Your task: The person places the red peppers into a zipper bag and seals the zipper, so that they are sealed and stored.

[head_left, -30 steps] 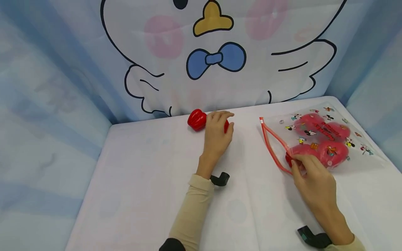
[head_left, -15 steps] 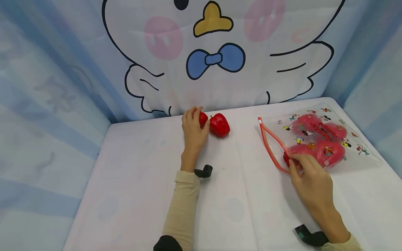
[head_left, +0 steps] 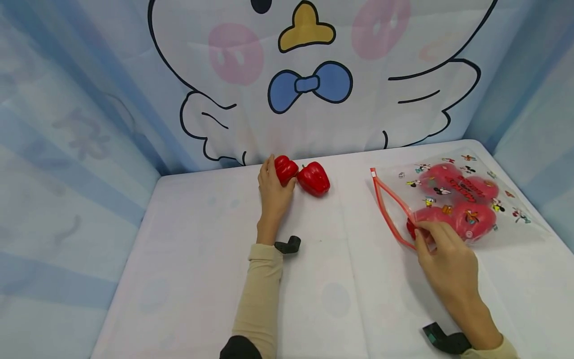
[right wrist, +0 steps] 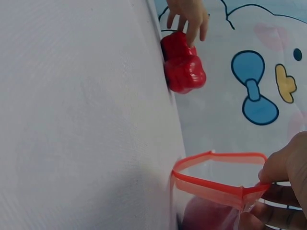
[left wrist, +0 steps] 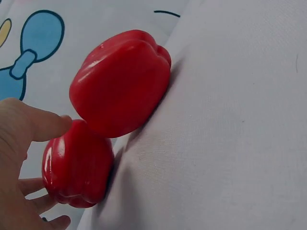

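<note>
Red peppers [head_left: 314, 179]: two remain upper centre, left hand [head_left: 272, 193] spread loosely round one; others [head_left: 484, 224] appear bagged, right hand [head_left: 450, 264] pinching the bag [right wrist: 208, 189].

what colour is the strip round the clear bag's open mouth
Orange-red: the strip shows best in the right wrist view.

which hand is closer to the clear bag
Right. The right hand pinches the clear bag at its open edge; the left hand is off to the bag's left, at the left red pepper.
</note>
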The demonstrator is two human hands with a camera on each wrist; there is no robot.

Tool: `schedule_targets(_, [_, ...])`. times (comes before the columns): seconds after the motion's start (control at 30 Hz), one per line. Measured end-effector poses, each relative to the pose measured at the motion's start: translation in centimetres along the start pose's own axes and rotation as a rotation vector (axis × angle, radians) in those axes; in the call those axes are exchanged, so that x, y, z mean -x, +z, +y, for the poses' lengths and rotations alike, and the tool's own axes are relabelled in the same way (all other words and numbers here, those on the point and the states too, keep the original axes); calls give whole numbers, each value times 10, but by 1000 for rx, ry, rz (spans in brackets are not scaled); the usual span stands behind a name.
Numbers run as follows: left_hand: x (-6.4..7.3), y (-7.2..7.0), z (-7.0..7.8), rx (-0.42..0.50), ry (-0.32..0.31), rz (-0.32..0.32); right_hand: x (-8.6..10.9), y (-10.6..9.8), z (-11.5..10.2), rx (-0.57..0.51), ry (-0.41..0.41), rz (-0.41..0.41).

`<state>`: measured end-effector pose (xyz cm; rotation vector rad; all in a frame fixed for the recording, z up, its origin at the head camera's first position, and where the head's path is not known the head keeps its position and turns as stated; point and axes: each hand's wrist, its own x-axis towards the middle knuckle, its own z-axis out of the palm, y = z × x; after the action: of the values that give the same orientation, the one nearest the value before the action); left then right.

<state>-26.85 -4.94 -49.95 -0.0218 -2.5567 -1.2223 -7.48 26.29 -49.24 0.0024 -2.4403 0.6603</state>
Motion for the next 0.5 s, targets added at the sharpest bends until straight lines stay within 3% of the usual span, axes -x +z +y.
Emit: schedule_targets(0.5, [-1,6,-17,163,-88,-24,1,1,3,-6,-29,13])
